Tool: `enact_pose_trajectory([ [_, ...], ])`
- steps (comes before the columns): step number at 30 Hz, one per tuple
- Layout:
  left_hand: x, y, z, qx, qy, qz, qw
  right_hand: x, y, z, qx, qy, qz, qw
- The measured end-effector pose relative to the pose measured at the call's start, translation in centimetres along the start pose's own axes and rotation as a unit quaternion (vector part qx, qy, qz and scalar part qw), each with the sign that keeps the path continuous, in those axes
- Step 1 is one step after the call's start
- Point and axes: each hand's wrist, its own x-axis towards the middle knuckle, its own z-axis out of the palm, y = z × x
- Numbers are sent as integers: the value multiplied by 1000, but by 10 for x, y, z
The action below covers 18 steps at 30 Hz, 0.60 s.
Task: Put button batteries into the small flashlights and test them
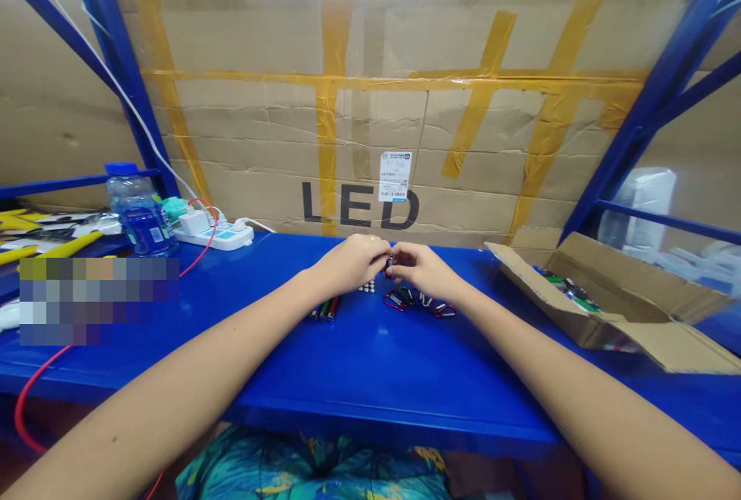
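Left hand [357, 261] and right hand [422, 268] pinch a small dark piece [390, 261] between them. A loosened grip could drop it among the silvery rounds [367, 286] just beside, and a dipping wrist could scatter the nearby carabiners [395, 300] across the table [370, 369].

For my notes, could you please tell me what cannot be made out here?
In the head view:
- Small dark piece: mostly covered by the left hand and right hand.
- Silver parts: too small to identify.
- Shipping label: print too small to read.
- Cardboard box: its walls hide part of the contents.
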Motion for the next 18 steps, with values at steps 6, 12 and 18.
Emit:
enact_pose_trajectory([
  [6, 0, 1, 0, -26, 7, -5, 1000, 1, 3, -1, 21, 6, 1, 1000],
  [12, 2, 1, -1, -118, 48, -123, 984, 4, 0, 4, 28, 52, -17, 998],
  [18, 7, -9, -10, -220, 123, -208, 945, 15, -4, 19, -72, 127, -53, 988],
])
